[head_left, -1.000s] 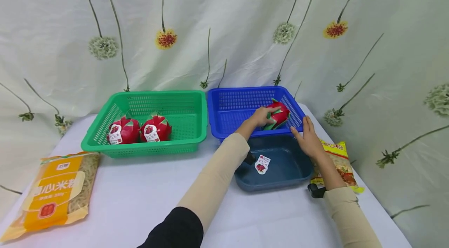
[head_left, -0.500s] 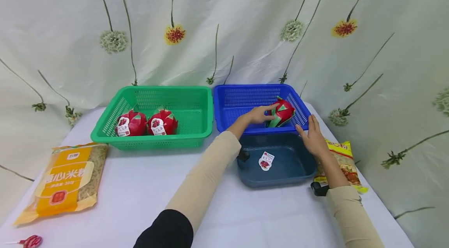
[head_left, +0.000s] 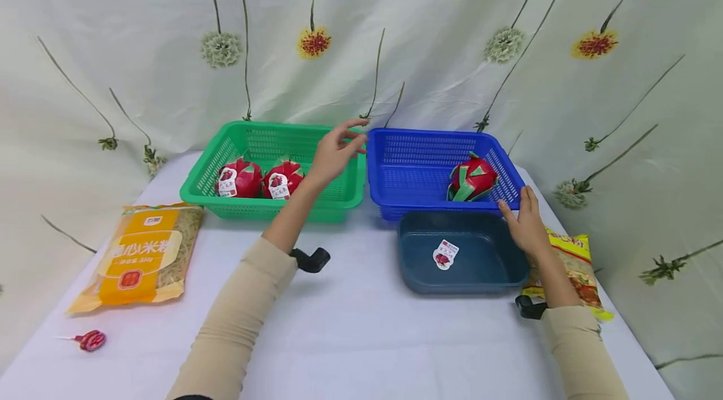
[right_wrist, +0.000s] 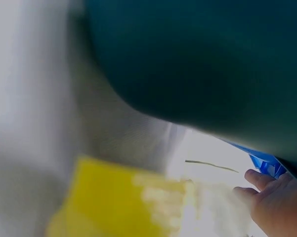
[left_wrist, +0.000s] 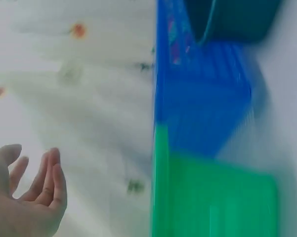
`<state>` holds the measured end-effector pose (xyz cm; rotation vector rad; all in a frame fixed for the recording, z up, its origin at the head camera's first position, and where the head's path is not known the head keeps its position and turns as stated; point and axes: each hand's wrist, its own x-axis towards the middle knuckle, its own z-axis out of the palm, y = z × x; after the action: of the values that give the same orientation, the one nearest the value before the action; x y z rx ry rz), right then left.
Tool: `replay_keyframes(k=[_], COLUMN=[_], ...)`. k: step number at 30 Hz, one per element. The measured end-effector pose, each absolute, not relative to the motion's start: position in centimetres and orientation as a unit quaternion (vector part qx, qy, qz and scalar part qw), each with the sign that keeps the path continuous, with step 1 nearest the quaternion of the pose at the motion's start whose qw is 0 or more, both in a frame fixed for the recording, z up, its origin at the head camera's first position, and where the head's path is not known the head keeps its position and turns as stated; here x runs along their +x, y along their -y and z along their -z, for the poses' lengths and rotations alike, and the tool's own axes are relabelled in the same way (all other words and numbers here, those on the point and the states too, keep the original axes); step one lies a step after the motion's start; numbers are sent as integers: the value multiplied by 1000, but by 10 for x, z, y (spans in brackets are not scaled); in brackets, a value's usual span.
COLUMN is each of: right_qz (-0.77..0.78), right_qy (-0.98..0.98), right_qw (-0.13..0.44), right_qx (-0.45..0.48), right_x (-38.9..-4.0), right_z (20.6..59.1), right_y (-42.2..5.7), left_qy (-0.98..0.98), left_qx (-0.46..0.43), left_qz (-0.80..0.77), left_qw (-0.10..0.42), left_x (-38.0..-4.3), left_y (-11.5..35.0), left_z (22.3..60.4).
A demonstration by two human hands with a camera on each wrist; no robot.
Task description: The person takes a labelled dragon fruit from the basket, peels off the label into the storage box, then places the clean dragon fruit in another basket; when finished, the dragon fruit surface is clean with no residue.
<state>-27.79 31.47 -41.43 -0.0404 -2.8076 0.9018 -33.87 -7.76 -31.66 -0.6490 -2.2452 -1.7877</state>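
My left hand is raised over the right part of the green basket, fingers loosely bent and holding nothing; the left wrist view shows the same hand in the air beside the baskets. My right hand rests at the front right corner of the blue basket, fingers fairly straight along its rim. One red dragon fruit with green scales lies in the blue basket's right end. Two dragon fruits with white labels sit in the green basket.
A dark blue basin with a dragon fruit sticker inside stands before the blue basket. Right of it lies a yellow packet, partly hidden by my right arm. On the left are an orange rice noodle bag and a red lollipop.
My left hand has let go of the dragon fruit in the blue basket and moved left over the green one. My right hand stays at the rim. The head view has shifted left.
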Motion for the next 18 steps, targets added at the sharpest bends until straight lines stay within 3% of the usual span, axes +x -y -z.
replay_keyframes(k=[5,13,18], right_qz=[-314,-312,-318], right_qy=[943,942,941], right_qw=[109,119,113], right_qx=[-16,-15,-11], right_x=[-270,-268,-270], right_z=[413,414,415], right_y=[-319,-323,-320], left_qy=[736,666,618], left_qx=[-141,58,192], left_qz=[638,636,644], left_qw=[180,385,408], left_x=[-286,-269,-264], left_y=[131,200,221], left_z=[315,376,405])
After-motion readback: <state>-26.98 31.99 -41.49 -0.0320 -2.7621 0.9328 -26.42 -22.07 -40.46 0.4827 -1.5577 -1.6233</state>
